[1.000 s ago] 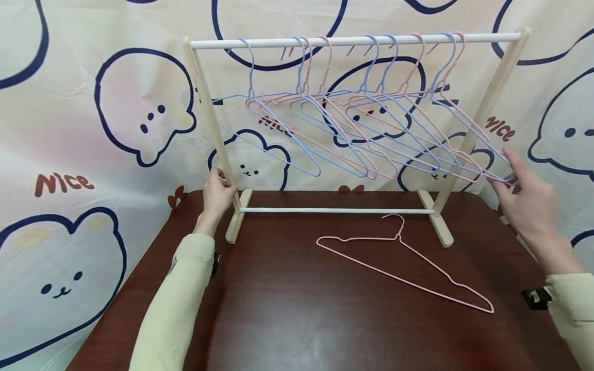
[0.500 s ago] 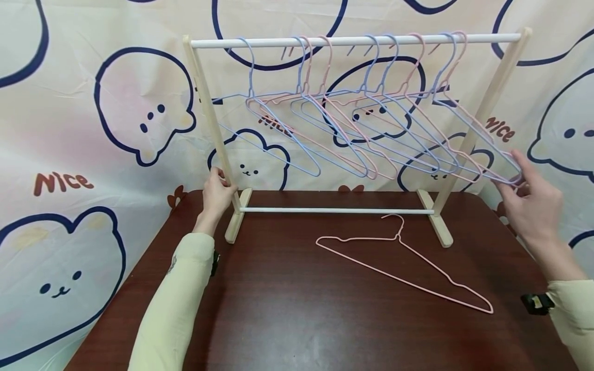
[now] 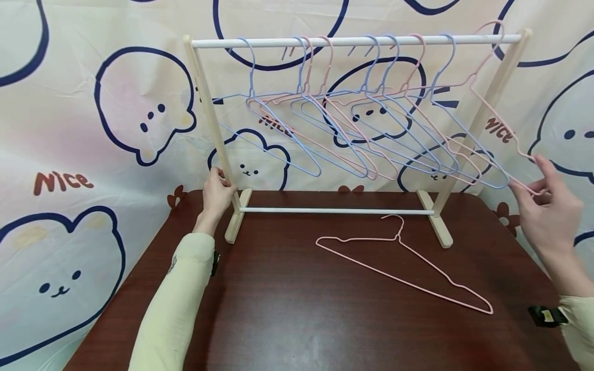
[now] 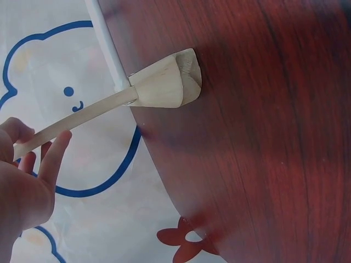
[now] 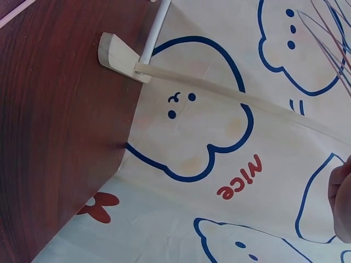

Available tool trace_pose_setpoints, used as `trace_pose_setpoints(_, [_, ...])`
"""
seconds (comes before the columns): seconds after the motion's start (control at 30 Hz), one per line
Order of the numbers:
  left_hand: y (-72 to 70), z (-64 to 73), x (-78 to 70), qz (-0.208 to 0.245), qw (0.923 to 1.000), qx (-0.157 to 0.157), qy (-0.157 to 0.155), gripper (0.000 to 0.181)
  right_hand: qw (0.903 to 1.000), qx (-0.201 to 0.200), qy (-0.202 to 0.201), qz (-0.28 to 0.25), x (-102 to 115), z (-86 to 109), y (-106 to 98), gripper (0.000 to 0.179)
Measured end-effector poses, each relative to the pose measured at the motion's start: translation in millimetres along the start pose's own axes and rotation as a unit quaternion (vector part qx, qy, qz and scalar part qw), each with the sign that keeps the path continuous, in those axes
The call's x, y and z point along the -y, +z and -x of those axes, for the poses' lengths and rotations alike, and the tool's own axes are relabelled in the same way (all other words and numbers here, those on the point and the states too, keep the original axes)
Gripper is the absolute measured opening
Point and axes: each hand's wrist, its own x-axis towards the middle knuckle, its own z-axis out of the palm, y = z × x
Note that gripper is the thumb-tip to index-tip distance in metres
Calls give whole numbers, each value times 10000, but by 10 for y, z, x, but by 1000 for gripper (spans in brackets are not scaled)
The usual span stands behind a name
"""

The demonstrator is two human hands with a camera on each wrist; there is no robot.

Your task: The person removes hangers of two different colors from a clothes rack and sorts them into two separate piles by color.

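A wooden clothes rack (image 3: 204, 98) with a white top bar (image 3: 274, 43) stands at the back of the table. My left hand (image 3: 217, 196) holds its left post low down; in the left wrist view, thumb and fingers close around the post (image 4: 85, 116). Out at the right, my right hand (image 3: 552, 216) pinches the lower right corner of a pink clothes hanger (image 3: 473, 77). That hanger's hook rises above the bar near its right end. Just left of it hangs a blue hanger (image 3: 433, 85). Only the edge of my right hand (image 5: 341, 205) shows in the right wrist view.
Several blue and pink hangers (image 3: 252, 67) hang along the bar, their lower parts overlapping. Another pink hanger (image 3: 398, 237) lies flat on the dark wooden table (image 3: 278, 309). Behind the rack hangs a cartoon-printed cloth (image 3: 116, 206).
My right hand has moved right and slightly down, drawing the pink hanger away from the blue one and lifting its hook above the bar. The blue hanger has swung back left. My left hand stays put.
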Motion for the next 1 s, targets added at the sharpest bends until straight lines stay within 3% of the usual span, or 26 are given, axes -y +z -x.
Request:
trace_pose_setpoints(0.13, [-1, -3, 1, -2, 10000, -2, 5, 34, 9998, -85, 119, 102, -3, -14, -44, 61])
trace_pose_setpoints(0.37, [-7, -4, 15, -29, 10000, -20, 1, 35, 9993, -281, 61, -247, -21, -18, -98, 58])
trace_pose_setpoints(0.53, [7, -17, 36, -63, 9999, -84, 22, 34, 9988, -17, 411, -248, -31, 87, -160, 60])
trace_pose_setpoints(0.73, [17, -27, 35, -27, 10000, -49, 60, 34, 9929, 386, 1108, 215, -62, 265, -253, 63])
trace_pose_setpoints(1.0, [17, -21, 25, -25, 10000, -48, 18, 34, 9927, 338, 1154, 99, -162, 471, -315, 65])
